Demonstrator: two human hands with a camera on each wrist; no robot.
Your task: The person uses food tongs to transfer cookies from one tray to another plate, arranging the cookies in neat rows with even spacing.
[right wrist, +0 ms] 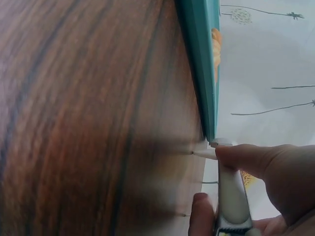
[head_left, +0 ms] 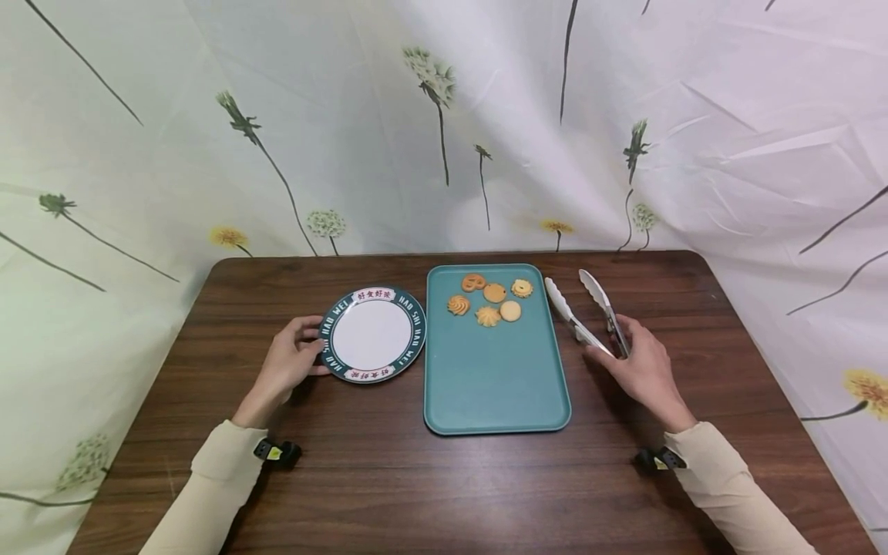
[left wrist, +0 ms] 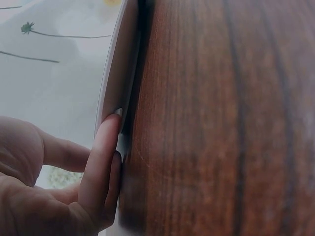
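Note:
At the left rim of a round white plate [head_left: 371,333] with a dark patterned border, my left hand [head_left: 290,356] pinches the edge. In the left wrist view its fingertips [left wrist: 106,147] touch the plate's underside, and a narrow dark gap shows between plate and table. My right hand [head_left: 644,368] grips metal tongs [head_left: 600,299] with pale tips spread apart, just right of the teal tray [head_left: 496,378]. Several cookies lie at the tray's far end, among them a pretzel-shaped cookie [head_left: 474,282] and a swirled cookie [head_left: 459,304]. The right wrist view shows the tongs' handle [right wrist: 232,191] between thumb and fingers.
Everything stands on a dark wooden table [head_left: 388,478] with rounded far corners. Behind it hangs a pale cloth [head_left: 361,131] printed with dandelions, along the table's far edge. The plate's right rim is close against the tray's left side.

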